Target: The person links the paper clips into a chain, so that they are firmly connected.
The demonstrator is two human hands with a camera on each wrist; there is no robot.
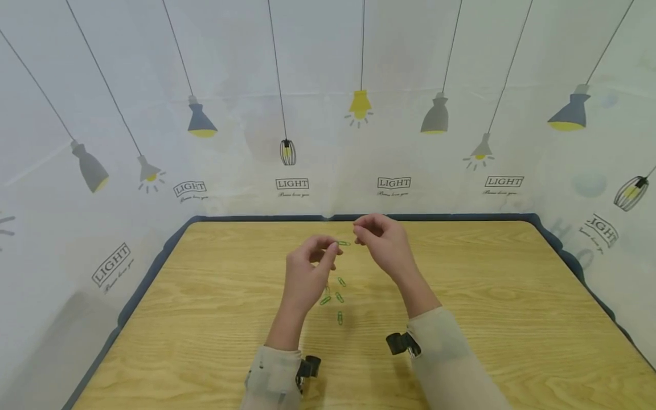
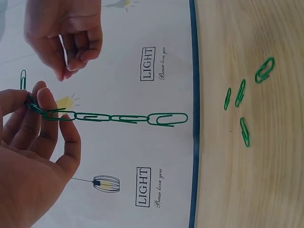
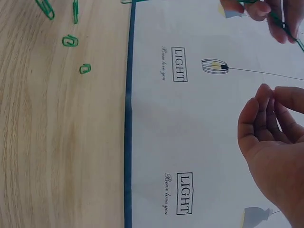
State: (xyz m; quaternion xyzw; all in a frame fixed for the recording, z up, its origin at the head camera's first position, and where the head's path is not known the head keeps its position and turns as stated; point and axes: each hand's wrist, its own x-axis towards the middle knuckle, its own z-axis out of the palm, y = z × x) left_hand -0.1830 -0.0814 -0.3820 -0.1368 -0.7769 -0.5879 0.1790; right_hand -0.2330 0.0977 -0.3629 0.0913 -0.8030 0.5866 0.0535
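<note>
My left hand (image 1: 307, 276) pinches a chain of linked green paper clips (image 2: 92, 117) between thumb and fingers. Several clips dangle below the grip, and one end clip (image 1: 344, 244) sticks out past the fingertips toward the right hand. My right hand (image 1: 384, 245) is raised beside it, a short gap away. Its thumb and index tips meet with the other fingers curled, and nothing shows between them in the right wrist view. Both hands are above the wooden table (image 1: 461, 273). Several loose green paper clips (image 1: 340, 318) lie on the table beneath the left hand.
A white backdrop (image 1: 328, 114) printed with hanging lamps surrounds the table, whose far edge has a dark blue border (image 1: 435, 217). Each sleeved wrist bears a black camera mount (image 1: 402, 343).
</note>
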